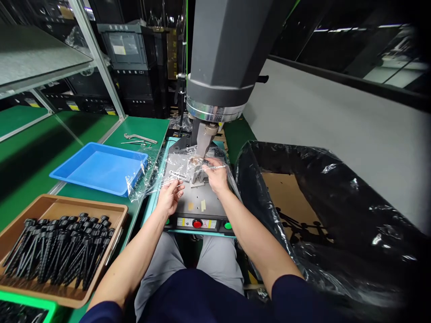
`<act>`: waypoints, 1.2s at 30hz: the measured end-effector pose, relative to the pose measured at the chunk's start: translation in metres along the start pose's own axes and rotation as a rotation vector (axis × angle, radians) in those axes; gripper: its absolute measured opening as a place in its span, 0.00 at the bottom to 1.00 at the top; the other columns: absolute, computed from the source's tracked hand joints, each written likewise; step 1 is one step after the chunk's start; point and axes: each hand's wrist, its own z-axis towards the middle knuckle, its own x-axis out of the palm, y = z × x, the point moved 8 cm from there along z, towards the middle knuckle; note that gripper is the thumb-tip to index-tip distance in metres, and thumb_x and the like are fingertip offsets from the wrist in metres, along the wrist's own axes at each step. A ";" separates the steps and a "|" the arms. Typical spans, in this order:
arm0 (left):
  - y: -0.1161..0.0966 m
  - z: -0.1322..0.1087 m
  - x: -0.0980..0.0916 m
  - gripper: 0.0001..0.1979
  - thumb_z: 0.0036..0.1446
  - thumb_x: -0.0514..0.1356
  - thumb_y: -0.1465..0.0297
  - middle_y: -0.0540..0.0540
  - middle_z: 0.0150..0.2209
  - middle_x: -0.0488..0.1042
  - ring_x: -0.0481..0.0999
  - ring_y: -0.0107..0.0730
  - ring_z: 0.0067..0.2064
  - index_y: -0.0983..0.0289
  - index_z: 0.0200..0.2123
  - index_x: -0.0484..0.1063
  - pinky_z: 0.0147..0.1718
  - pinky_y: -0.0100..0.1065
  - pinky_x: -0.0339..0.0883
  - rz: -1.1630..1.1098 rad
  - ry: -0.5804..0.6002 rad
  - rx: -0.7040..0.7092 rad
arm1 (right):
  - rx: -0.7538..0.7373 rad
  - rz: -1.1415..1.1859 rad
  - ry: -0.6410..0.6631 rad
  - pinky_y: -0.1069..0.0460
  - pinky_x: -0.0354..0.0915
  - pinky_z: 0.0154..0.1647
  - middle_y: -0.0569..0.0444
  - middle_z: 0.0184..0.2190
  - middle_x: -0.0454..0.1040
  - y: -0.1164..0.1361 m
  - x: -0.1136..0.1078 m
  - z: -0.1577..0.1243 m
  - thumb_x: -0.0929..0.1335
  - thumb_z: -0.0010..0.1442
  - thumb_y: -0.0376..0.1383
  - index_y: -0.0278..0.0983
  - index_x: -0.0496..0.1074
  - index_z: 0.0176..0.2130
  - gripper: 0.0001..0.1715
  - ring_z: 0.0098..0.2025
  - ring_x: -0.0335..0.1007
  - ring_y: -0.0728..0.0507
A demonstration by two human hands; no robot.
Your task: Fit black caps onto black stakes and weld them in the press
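My left hand is closed, its fingers curled at the lower edge of a clear plastic film. The crinkled film spreads from beside the blue tray across the machine's grey base plate. My right hand pinches a small dark part at the metal fixture; glare on the film partly hides it. Right above these fingers, the metal tool head points down from the big grey machine column.
At the left are a blue tray and a brown tray with many black ribbed ties. A wrench lies behind. A red button sits on the machine's front. To the right stands a bin lined with black plastic, holding cardboard and black pieces.
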 end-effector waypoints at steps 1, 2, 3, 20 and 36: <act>-0.003 0.001 0.001 0.16 0.44 0.72 0.67 0.53 0.35 0.78 0.78 0.26 0.30 0.64 0.33 0.71 0.24 0.23 0.70 0.006 0.005 0.007 | 0.019 0.033 0.005 0.45 0.64 0.53 0.50 0.46 0.74 -0.003 0.004 0.004 0.72 0.52 0.42 0.40 0.76 0.42 0.17 0.49 0.69 0.39; -0.005 0.003 0.002 0.15 0.44 0.72 0.67 0.53 0.35 0.78 0.78 0.26 0.31 0.64 0.33 0.71 0.24 0.23 0.69 0.011 0.008 0.014 | 0.050 0.063 0.005 0.44 0.64 0.53 0.50 0.45 0.74 -0.007 0.008 0.008 0.72 0.51 0.43 0.40 0.76 0.41 0.17 0.49 0.70 0.39; -0.008 0.004 0.003 0.15 0.44 0.72 0.67 0.54 0.36 0.78 0.78 0.26 0.31 0.64 0.33 0.71 0.24 0.23 0.69 0.014 0.011 0.019 | 0.088 0.084 0.002 0.44 0.64 0.53 0.50 0.45 0.75 -0.012 0.012 0.011 0.72 0.50 0.43 0.39 0.75 0.40 0.17 0.49 0.70 0.39; -0.023 0.015 -0.005 0.16 0.44 0.72 0.67 0.51 0.32 0.76 0.77 0.24 0.29 0.64 0.33 0.70 0.24 0.23 0.68 0.031 -0.041 0.060 | 0.293 0.155 0.245 0.43 0.63 0.52 0.52 0.38 0.78 -0.024 0.029 0.027 0.71 0.49 0.47 0.37 0.77 0.38 0.20 0.43 0.73 0.39; -0.028 0.022 -0.023 0.19 0.39 0.74 0.68 0.52 0.32 0.76 0.78 0.26 0.31 0.65 0.32 0.70 0.24 0.23 0.67 0.110 -0.097 0.123 | 0.462 0.434 0.220 0.39 0.62 0.59 0.53 0.59 0.68 -0.050 0.028 0.003 0.71 0.54 0.50 0.47 0.71 0.54 0.30 0.60 0.64 0.40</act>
